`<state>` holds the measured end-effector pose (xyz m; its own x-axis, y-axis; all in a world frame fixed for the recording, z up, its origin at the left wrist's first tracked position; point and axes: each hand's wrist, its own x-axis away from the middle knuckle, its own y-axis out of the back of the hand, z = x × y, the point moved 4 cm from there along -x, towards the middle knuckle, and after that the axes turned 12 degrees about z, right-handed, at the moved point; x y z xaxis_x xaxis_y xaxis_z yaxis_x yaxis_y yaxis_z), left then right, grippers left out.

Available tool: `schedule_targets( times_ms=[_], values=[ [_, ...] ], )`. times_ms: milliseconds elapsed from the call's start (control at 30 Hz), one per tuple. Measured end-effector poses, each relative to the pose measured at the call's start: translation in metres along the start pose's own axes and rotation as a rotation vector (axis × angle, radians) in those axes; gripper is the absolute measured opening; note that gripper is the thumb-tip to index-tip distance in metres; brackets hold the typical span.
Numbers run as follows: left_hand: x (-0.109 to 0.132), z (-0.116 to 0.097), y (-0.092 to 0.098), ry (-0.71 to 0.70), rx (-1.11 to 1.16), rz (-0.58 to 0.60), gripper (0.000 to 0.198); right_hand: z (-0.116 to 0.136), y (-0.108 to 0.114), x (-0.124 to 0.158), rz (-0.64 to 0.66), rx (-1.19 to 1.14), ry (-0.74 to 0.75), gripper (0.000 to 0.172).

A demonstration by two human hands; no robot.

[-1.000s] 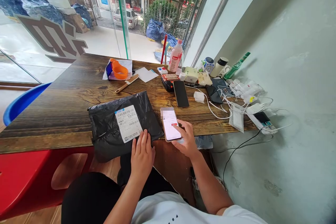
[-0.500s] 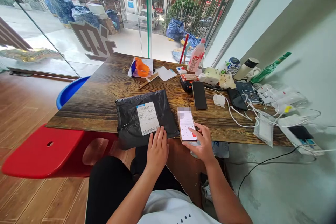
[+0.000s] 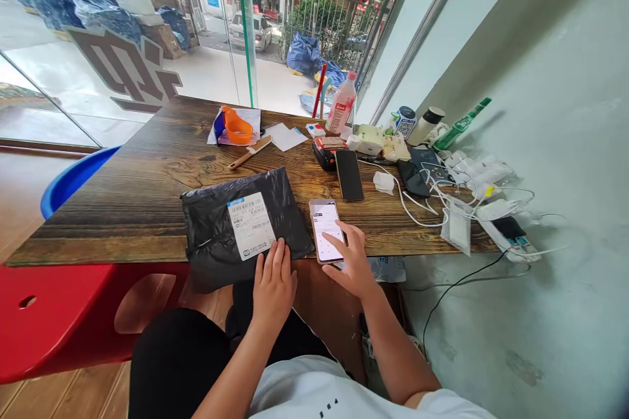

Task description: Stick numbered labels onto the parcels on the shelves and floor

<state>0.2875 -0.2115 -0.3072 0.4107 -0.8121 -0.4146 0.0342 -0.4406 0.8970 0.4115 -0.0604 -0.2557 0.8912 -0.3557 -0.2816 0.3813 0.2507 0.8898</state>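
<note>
A black plastic mailer (image 3: 206,229) with a white shipping label (image 3: 251,226) lies at the near edge of the wooden table, its front overhanging. My left hand (image 3: 273,285) rests flat on its lower edge, fingers stretched out beside the label. Just right of the parcel a lit smartphone (image 3: 322,213) lies face up. Over its screen is my right hand (image 3: 351,262), fingers spread, the index finger pointing at the lower half of the display. Whether that fingertip touches the glass I cannot tell. Beyond it lies a second, dark-screened phone (image 3: 349,175).
Behind the phones sit a black handheld device (image 3: 328,154) and a pink-capped bottle (image 3: 341,103). Tangled white cables (image 3: 442,200) cover the table's right side. A wooden-handled knife (image 3: 249,152) and an orange tape dispenser (image 3: 238,127) lie farther back. A red chair (image 3: 63,314) stands at left.
The camera view has turned right, so everything appears farther left. My right hand's fingers have spread over the phone, and its screen shows a different page. My left hand stays on the parcel.
</note>
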Motion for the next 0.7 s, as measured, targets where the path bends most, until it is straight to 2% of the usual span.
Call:
schedule_targets(
  times_ms=[133,233,333,400,467,600,700],
  values=[
    [0.001,0.0,-0.002,0.008,0.007,0.0,0.051,0.001,0.0,-0.004,0.045,0.007,-0.035,0.065],
    [0.002,0.001,-0.004,0.016,0.016,0.003,0.053,0.0,0.0,-0.003,0.016,-0.01,-0.017,0.066],
    [0.002,0.001,-0.004,0.018,0.016,0.006,0.053,-0.001,0.002,0.002,-0.06,-0.047,0.044,0.06],
    [0.002,0.001,-0.005,0.019,0.015,0.007,0.053,-0.002,0.0,0.005,-0.066,-0.057,0.077,0.055],
    [0.002,0.001,-0.005,0.019,0.016,0.008,0.054,-0.003,-0.001,0.007,-0.073,-0.057,0.087,0.052],
    [0.002,0.001,-0.006,0.021,0.023,0.007,0.053,-0.006,0.002,0.011,-0.178,-0.074,0.094,0.04],
    [0.002,0.001,-0.006,0.021,0.021,0.004,0.053,-0.007,0.003,0.014,-0.188,-0.079,0.107,0.035]
  ],
)
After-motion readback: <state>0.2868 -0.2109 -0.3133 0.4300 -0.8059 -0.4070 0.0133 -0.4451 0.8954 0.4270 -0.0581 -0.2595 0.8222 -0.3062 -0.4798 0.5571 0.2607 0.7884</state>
